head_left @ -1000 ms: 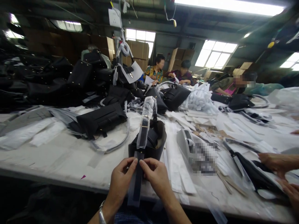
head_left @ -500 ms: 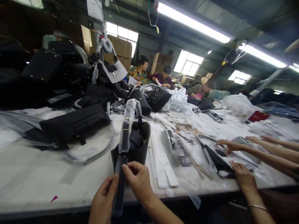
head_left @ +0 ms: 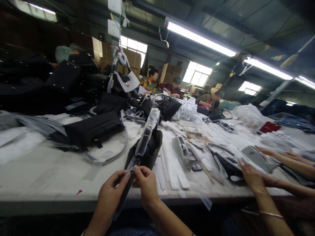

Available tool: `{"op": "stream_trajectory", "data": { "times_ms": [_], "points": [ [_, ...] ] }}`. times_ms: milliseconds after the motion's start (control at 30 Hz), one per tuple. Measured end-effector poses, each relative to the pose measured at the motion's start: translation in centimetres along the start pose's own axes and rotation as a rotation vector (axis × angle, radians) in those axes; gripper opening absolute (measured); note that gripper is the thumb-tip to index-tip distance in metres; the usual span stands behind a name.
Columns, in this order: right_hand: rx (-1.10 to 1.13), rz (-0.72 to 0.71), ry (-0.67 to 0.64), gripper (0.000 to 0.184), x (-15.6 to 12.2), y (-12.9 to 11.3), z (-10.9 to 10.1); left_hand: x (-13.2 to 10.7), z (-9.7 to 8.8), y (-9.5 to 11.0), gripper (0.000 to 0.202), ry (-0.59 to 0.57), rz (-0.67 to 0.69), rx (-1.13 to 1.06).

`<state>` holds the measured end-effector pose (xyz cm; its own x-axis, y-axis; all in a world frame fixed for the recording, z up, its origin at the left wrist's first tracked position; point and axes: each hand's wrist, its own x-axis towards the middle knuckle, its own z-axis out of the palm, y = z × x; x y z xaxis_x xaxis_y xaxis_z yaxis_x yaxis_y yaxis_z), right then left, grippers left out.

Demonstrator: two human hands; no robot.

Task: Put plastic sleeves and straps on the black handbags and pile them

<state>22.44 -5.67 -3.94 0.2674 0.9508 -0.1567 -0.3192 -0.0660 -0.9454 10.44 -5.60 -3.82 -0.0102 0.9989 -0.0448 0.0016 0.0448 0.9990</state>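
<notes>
In front of me a black handbag (head_left: 157, 147) stands at the table's near side, its handle wrapped in clear plastic film (head_left: 147, 131). A long black strap (head_left: 124, 193), also partly covered in film, runs from the bag down past the table edge. My left hand (head_left: 114, 188) pinches the strap from the left, thumb and fingertips together. From the right, my right hand (head_left: 145, 183) pinches the same strap just below the bag. Both hands are close together, nearly touching at the fingertips.
Left lies another black bag (head_left: 95, 131) with a looped handle. A grey tape dispenser (head_left: 180, 149) and white strips (head_left: 169, 164) are to the right. A co-worker's hands (head_left: 251, 173) rest on a black bag (head_left: 227, 165). More bags pile up behind.
My hands have moved up the strap nearer the bag, and the handle now leans right. The co-worker's hands have come together over their bag.
</notes>
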Motion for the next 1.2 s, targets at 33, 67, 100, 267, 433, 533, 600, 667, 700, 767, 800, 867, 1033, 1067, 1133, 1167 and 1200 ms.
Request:
{"op": "stream_trajectory", "data": {
  "times_ms": [33,67,100,267,433,533,600,667,700,767,800,867,1033,1067,1133,1167,1200],
  "points": [
    [-0.026,-0.001,-0.020,0.037,0.2,-0.1,-0.2,0.0,0.2,-0.2,0.041,0.006,-0.002,-0.005],
    [-0.054,-0.008,-0.045,0.037,0.4,-0.4,-0.4,-0.1,0.5,-0.4,0.041,0.022,-0.001,-0.010],
    [-0.080,-0.014,-0.071,0.037,0.6,-0.6,-0.7,-0.1,0.8,-0.7,0.041,0.047,0.002,-0.014],
    [-0.163,-0.003,-0.115,0.038,1.8,-1.4,-1.8,-0.5,2.3,-1.5,0.036,0.173,0.122,0.076],
    [-0.116,0.039,-0.114,0.038,2.3,-1.1,-2.2,-1.6,2.5,-1.7,0.021,0.213,0.541,0.296],
    [-0.073,0.101,-0.135,0.038,2.3,-1.3,-2.2,-1.4,1.7,-2.0,0.025,0.144,0.717,0.471],
    [-0.054,0.142,-0.163,0.038,2.2,-1.6,-2.3,-1.0,0.9,-2.0,0.030,0.069,0.839,0.608],
    [-0.042,0.167,-0.181,0.042,2.0,-2.1,-2.4,-0.5,0.1,-1.7,0.035,0.004,0.989,0.747],
    [-0.039,0.174,-0.186,0.046,2.0,-2.3,-2.4,-0.3,-0.2,-1.4,0.036,-0.017,1.063,0.812],
    [-0.043,0.166,-0.206,0.054,1.8,-2.7,-2.4,0.1,-0.8,-0.9,0.035,-0.028,1.186,0.924],
    [-0.060,0.148,-0.222,0.056,1.7,-2.8,-2.4,0.2,-1.0,-0.7,0.034,-0.025,1.231,0.968],
    [-0.132,0.085,-0.251,0.057,1.6,-2.7,-2.2,0.5,-1.4,-0.5,0.033,-0.016,1.299,1.020],
    [-0.252,0.028,-0.301,0.056,1.9,-1.8,-2.0,0.7,-2.2,-1.1,0.037,-0.035,1.356,1.010],
    [-0.245,0.043,-0.316,0.056,2.0,-1.7,-2.0,0.4,-2.3,-1.3,0.038,-0.054,1.342,0.999],
    [-0.233,0.067,-0.335,0.055,2.0,-1.7,-2.3,-0.5,-2.5,-1.8,0.041,-0.105,1.292,0.969],
    [-0.227,0.074,-0.341,0.054,2.0,-1.8,-2.5,-1.1,-2.6,-2.0,0.042,-0.144,1.261,0.947],
    [-0.217,0.081,-0.344,0.053,2.0,-1.9,-2.7,-1.7,-2.7,-2.2,0.042,-0.185,1.223,0.917]
  ]
}}
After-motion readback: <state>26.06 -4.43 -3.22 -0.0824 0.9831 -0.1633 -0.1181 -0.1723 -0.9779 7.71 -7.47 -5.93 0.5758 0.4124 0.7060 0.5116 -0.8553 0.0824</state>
